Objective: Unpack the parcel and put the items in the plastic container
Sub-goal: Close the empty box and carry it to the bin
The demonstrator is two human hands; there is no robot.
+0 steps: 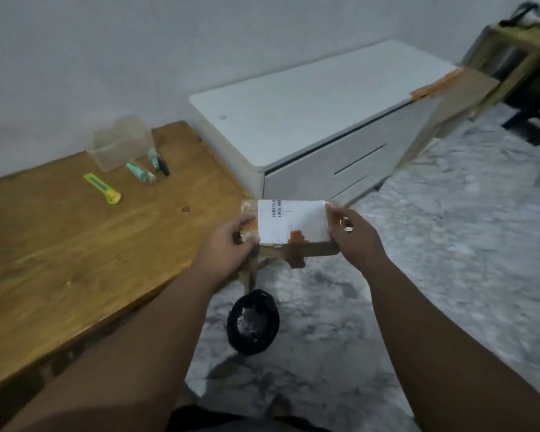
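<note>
- Wooden table (pixel 75 244) carried a clear plastic container (pixel 120 145) and a yellow cutter (pixel 102 188) — well apart from us.
- We held the taped parcel (pixel 290 227) off the table's end — left hand (pixel 228 244) and right hand (pixel 354 236) each closed in a grip on one end.

Parcel (pixel 293 227): a flat brown cardboard box, taped, with a white shipping label and barcode on top; it was sealed, level, and I held it by its two short ends, off the counter's (pixel 75 244) end.
Plastic container (pixel 122 145): clear, upright at the counter's far edge, well apart from my parcel.
</note>
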